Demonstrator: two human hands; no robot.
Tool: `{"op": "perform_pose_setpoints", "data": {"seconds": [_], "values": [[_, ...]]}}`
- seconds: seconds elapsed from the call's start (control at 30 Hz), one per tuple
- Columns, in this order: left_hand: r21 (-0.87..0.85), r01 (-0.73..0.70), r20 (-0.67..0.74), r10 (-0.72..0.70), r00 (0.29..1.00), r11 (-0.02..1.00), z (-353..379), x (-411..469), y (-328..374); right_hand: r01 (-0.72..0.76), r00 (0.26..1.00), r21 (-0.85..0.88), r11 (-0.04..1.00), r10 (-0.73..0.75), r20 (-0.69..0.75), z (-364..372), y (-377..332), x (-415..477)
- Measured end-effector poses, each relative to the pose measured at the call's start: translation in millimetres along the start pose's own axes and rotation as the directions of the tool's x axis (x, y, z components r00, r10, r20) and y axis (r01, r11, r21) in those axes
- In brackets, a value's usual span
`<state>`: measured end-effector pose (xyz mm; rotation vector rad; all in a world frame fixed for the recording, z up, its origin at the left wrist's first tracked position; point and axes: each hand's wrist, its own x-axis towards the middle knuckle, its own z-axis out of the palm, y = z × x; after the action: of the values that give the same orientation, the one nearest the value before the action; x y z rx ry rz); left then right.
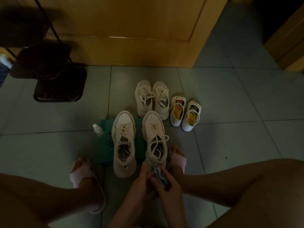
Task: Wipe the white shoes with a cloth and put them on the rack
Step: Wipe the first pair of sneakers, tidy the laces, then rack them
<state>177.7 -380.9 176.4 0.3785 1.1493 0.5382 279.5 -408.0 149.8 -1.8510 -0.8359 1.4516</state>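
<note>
At the lower centre of the frame, the right hand (170,184) curls around a blue-and-white cloth (159,174), pressed to the heel of a white sneaker (154,137). The left hand (142,177) lies against the same heel; in the dim light I cannot tell whether it grips. This sneaker and its mate (123,145) rest on a green mat (105,145), with a spray bottle (97,130) just left. Further up stand a second white pair (152,99) and small shoes (184,112). The dark rack (59,89) is at upper left.
</note>
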Motion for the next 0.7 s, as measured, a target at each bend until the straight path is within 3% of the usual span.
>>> {"op": "perform_pose_setpoints", "data": {"seconds": [0.07,0.13,0.2,0.27,0.3,0.37,0.47,0.53,0.6,0.7], "values": [[0.045,0.014,0.002,-0.015,1.0,0.999,-3,3,3,-0.049,0.98,0.052,0.997,0.058,-0.19,-2,5,6],[0.322,-0.074,-0.032,0.089,0.995,0.944,-7,13,5,-0.043,0.951,0.18,0.983,0.095,-0.293,-8,6,7],[0.687,-0.207,-0.103,0.376,0.921,0.696,-11,24,8,-0.031,0.918,0.303,0.952,0.147,-0.367,-17,7,10],[0.9,-0.274,0.006,0.617,0.787,0.34,-10,33,15,0.001,0.892,0.387,0.922,0.174,-0.417,-24,5,13],[0.942,-0.277,0.093,0.643,0.76,0.192,-9,37,20,0.002,0.881,0.405,0.914,0.19,-0.433,-27,2,14],[0.959,-0.281,0.256,0.564,0.785,-0.043,-9,50,29,0.032,0.867,0.425,0.905,0.186,-0.462,-28,-1,14],[0.93,-0.252,0.351,0.44,0.827,-0.268,-7,66,39,0.102,0.846,0.434,0.895,0.151,-0.511,-28,-3,14],[0.919,-0.244,0.358,0.393,0.847,-0.311,-7,72,44,0.121,0.833,0.431,0.894,0.145,-0.535,-28,-3,13],[0.924,-0.262,0.355,0.367,0.86,-0.28,-8,76,46,0.139,0.828,0.441,0.887,0.14,-0.543,-28,-5,12],[0.93,-0.358,0.352,0.482,0.802,-0.083,-12,79,50,0.182,0.833,0.357,0.916,0.049,-0.55,-25,-15,11]]}}
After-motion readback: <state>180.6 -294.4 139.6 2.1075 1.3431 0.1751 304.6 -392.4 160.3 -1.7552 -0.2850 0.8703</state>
